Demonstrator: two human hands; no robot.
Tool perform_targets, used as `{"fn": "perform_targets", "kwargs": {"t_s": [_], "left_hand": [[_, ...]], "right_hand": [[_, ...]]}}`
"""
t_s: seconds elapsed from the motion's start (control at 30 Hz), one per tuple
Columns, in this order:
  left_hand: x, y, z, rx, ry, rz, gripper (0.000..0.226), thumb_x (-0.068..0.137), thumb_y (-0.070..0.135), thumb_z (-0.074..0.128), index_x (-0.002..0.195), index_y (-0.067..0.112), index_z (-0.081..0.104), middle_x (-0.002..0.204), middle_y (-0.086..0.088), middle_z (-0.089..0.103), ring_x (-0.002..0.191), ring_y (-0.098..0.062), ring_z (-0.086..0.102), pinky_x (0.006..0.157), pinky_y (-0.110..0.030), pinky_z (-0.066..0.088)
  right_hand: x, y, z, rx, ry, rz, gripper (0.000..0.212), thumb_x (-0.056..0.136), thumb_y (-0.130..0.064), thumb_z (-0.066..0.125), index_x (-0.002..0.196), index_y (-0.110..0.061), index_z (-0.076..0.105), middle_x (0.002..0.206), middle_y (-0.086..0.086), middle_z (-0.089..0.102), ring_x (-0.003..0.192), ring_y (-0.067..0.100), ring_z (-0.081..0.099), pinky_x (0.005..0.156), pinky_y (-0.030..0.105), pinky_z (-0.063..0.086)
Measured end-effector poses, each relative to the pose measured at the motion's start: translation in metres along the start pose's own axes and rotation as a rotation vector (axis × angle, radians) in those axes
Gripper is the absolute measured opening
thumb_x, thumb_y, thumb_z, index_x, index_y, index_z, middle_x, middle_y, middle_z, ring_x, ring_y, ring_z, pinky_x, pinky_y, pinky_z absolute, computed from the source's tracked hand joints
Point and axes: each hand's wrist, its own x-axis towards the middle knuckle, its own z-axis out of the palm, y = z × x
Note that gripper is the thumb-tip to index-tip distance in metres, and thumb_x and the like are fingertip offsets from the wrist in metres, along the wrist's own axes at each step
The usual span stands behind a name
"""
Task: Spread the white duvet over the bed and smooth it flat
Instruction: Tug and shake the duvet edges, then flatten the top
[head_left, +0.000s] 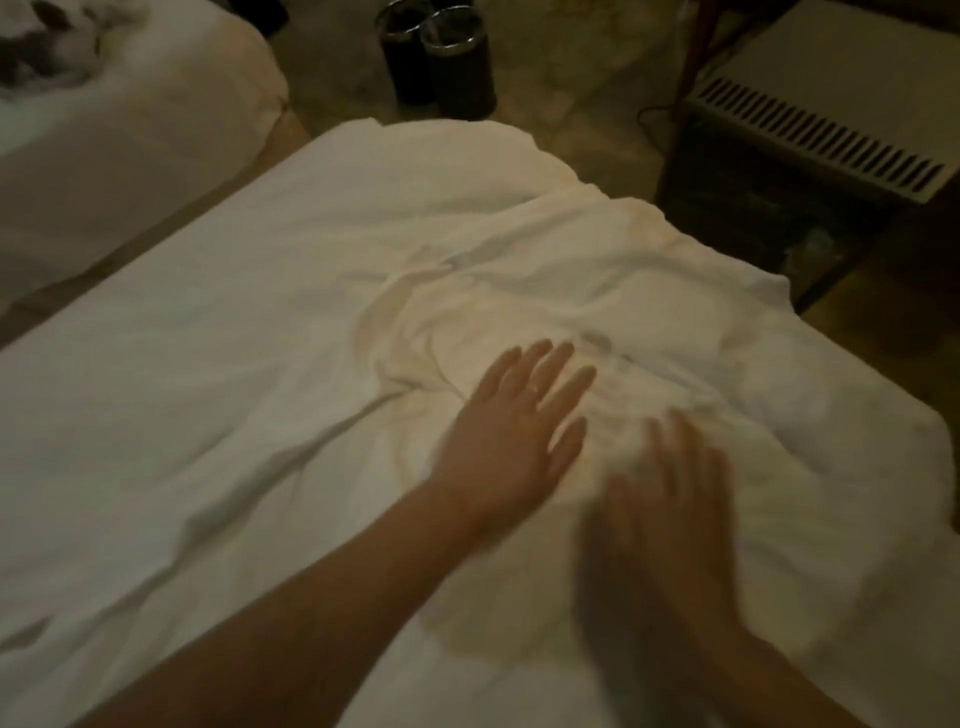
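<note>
The white duvet (260, 312) already covers the bed, but creases remain at 1 o'clock, where the left hand (511, 431) and blurred right hand (670, 499) press flat, fingers straight.

Two bare forearms enter from the bottom of the frame, one from the lower left and one from the lower right. No sleeves, watch or bracelet show on either arm as far as the wrists. The left hand (506, 434), at centre frame, is fairly sharp; a thin, pale ring shows on one of its middle fingers. The right hand (670, 512), lower right of centre, is heavily blurred, so its fingers read only as soft streaks and any ring on it cannot be made out.
</note>
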Motion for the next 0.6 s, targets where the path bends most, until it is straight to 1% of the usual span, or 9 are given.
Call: {"fn": "perform_targets", "kwargs": {"t_s": [0.03, 0.13, 0.27, 0.33, 0.4, 0.43, 0.5, 0.57, 0.6], "left_hand": [[-0.021, -0.001, 0.008, 0.029, -0.018, 0.026, 0.052, 0.098, 0.034, 0.033, 0.147, 0.018, 0.042, 0.154, -0.01, 0.037, 0.143, -0.028, 0.033, 0.119, -0.042, 0.016], [-0.078, -0.056, 0.05, 0.086, -0.091, -0.174, 0.057, 0.1, 0.046, 0.027, 0.153, 0.025, 0.029, 0.161, -0.004, 0.024, 0.147, -0.024, 0.025, 0.12, -0.036, 0.013], [-0.111, -0.092, 0.071, 0.037, -0.133, -0.284, 0.064, 0.099, 0.059, 0.019, 0.156, 0.032, 0.013, 0.164, 0.007, 0.003, 0.15, -0.009, 0.0, 0.121, -0.032, 0.006], [-0.113, -0.08, 0.068, -0.032, -0.186, -0.357, 0.065, 0.099, 0.058, 0.017, 0.156, 0.03, 0.007, 0.165, 0.005, 0.0, 0.15, -0.01, -0.003, 0.12, -0.033, 0.003], [-0.118, -0.062, 0.053, -0.11, -0.232, -0.394, 0.061, 0.101, 0.051, 0.02, 0.156, 0.026, 0.009, 0.165, 0.0, 0.005, 0.15, -0.014, 0.002, 0.119, -0.033, 0.005], [-0.125, -0.055, 0.039, -0.123, -0.213, -0.377, 0.059, 0.102, 0.048, 0.022, 0.156, 0.024, 0.015, 0.164, -0.002, 0.013, 0.15, -0.017, 0.009, 0.119, -0.033, 0.009], [-0.146, -0.053, 0.013, -0.072, -0.037, -0.239, 0.055, 0.099, 0.04, 0.028, 0.152, 0.023, 0.03, 0.158, -0.003, 0.032, 0.147, -0.021, 0.024, 0.12, -0.037, 0.018], [-0.163, -0.08, 0.006, 0.058, 0.07, -0.03, 0.053, 0.098, 0.034, 0.036, 0.15, 0.023, 0.036, 0.157, -0.006, 0.034, 0.147, -0.027, 0.024, 0.12, -0.044, 0.018], [-0.168, -0.104, 0.009, 0.15, 0.049, 0.001, 0.055, 0.098, 0.038, 0.037, 0.151, 0.024, 0.033, 0.158, -0.008, 0.03, 0.147, -0.03, 0.021, 0.12, -0.047, 0.014]], "right_hand": [[-0.003, -0.034, 0.01, 0.056, 0.007, -0.108, 0.057, 0.086, -0.025, 0.035, 0.13, 0.006, 0.055, 0.141, 0.029, 0.047, 0.134, 0.039, 0.038, 0.112, 0.054, 0.025], [-0.035, -0.076, 0.048, 0.016, -0.157, -0.247, 0.058, 0.093, -0.032, 0.037, 0.145, -0.008, 0.044, 0.154, 0.015, 0.036, 0.144, 0.029, 0.03, 0.118, 0.046, 0.021], [-0.089, 0.0, 0.052, -0.185, -0.183, -0.127, 0.064, 0.098, -0.044, 0.035, 0.15, -0.007, 0.035, 0.156, 0.017, 0.031, 0.144, 0.033, 0.025, 0.121, 0.043, 0.016], [-0.117, 0.027, 0.041, -0.24, -0.173, -0.038, 0.065, 0.097, -0.042, 0.032, 0.148, -0.002, 0.036, 0.154, 0.02, 0.034, 0.143, 0.034, 0.027, 0.121, 0.043, 0.016], [-0.131, 0.026, 0.029, -0.24, -0.115, 0.079, 0.064, 0.094, -0.035, 0.035, 0.141, 0.007, 0.042, 0.148, 0.026, 0.04, 0.137, 0.039, 0.035, 0.117, 0.049, 0.025], [-0.132, 0.012, 0.024, -0.208, -0.051, 0.115, 0.061, 0.092, -0.03, 0.037, 0.136, 0.012, 0.046, 0.143, 0.031, 0.044, 0.131, 0.043, 0.041, 0.112, 0.053, 0.03], [-0.127, -0.041, 0.025, -0.101, 0.086, 0.03, 0.054, 0.096, -0.026, 0.034, 0.127, 0.014, 0.052, 0.135, 0.034, 0.049, 0.124, 0.047, 0.048, 0.105, 0.055, 0.033], [-0.119, -0.118, 0.036, 0.053, 0.055, -0.148, 0.055, 0.101, -0.033, 0.03, 0.132, 0.005, 0.054, 0.14, 0.027, 0.05, 0.131, 0.041, 0.045, 0.11, 0.05, 0.028], [-0.121, -0.152, 0.05, 0.094, -0.013, -0.213, 0.054, 0.099, -0.036, 0.034, 0.138, -0.003, 0.052, 0.145, 0.021, 0.047, 0.137, 0.036, 0.041, 0.114, 0.048, 0.026]]}}
